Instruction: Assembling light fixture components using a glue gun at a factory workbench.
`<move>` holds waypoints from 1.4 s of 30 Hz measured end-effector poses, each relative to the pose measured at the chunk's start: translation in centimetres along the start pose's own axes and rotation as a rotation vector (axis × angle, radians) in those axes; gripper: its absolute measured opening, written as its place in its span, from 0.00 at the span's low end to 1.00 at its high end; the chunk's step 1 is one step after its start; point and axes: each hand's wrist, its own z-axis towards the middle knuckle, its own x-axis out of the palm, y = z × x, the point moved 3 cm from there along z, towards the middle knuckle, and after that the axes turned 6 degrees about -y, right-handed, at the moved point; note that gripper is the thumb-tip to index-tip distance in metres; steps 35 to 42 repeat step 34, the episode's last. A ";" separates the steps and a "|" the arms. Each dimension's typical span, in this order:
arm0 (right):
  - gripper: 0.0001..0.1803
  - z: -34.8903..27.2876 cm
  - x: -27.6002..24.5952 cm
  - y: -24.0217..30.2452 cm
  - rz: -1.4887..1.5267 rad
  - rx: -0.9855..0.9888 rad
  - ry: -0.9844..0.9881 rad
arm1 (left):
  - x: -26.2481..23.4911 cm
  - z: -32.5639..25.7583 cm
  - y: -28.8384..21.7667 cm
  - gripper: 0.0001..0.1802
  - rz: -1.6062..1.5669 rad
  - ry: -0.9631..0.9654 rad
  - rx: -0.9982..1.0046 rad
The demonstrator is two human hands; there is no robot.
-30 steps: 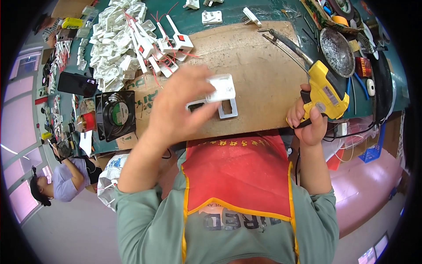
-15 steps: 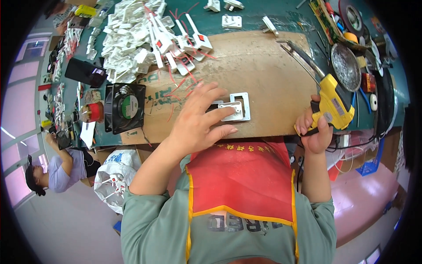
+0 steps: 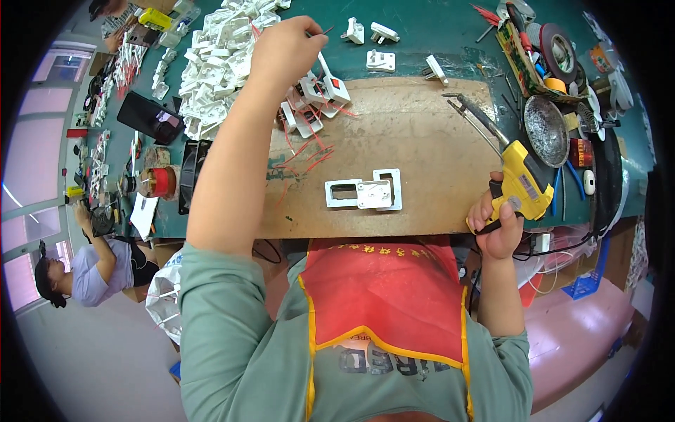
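My left hand (image 3: 285, 53) reaches far across the bench, fingers pinched on a thin red wire (image 3: 322, 31) beside the heap of white socket parts (image 3: 218, 63). My right hand (image 3: 498, 228) grips the handle of a yellow soldering gun (image 3: 517, 179) at the bench's near right edge, its long tip pointing away over the brown board (image 3: 422, 133). A white socket module in a white frame (image 3: 365, 193) lies on the board between my hands, untouched.
Loose red wires (image 3: 309, 155) lie near white parts with leads (image 3: 316, 98). A metal dish (image 3: 546, 130), tape rolls (image 3: 559, 49) and tools crowd the right. A black fan (image 3: 190, 176) and red spool (image 3: 160, 183) sit left. Another person (image 3: 84, 267) works lower left.
My left hand left the socket module on the board and stretched out to the far pile, now pinching a wire. The right hand kept hold of the soldering gun.
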 end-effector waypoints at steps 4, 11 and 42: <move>0.36 -0.1 -0.1 -0.1 0.019 0.013 -0.012 | 3.9 3.3 -0.2 0.19 0.394 0.440 0.052; 0.36 -0.1 -0.1 -0.1 0.017 0.016 0.004 | 4.6 3.6 0.7 0.16 0.300 0.555 -0.040; 0.39 0.2 -0.6 -0.5 -0.006 -0.004 0.059 | -4.1 -16.4 -0.4 0.18 -0.906 0.395 -0.313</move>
